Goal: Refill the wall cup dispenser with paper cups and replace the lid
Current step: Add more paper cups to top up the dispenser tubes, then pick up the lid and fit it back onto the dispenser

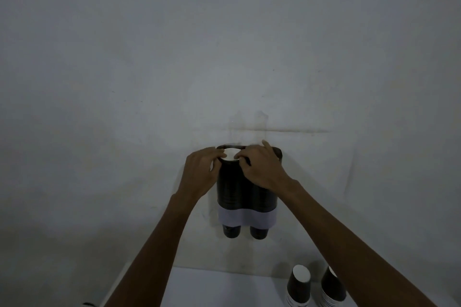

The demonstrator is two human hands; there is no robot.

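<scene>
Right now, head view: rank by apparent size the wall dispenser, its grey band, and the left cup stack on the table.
1. wall dispenser
2. grey band
3. left cup stack, though it is nearer the camera and cut off by the frame, so 2 versus 3 is unsure.

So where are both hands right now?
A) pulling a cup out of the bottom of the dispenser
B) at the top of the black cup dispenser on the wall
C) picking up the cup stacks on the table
B: the left hand and right hand both sit at the top rim of the wall cup dispenser, fingers around the white cup opening in its left tube.
</scene>
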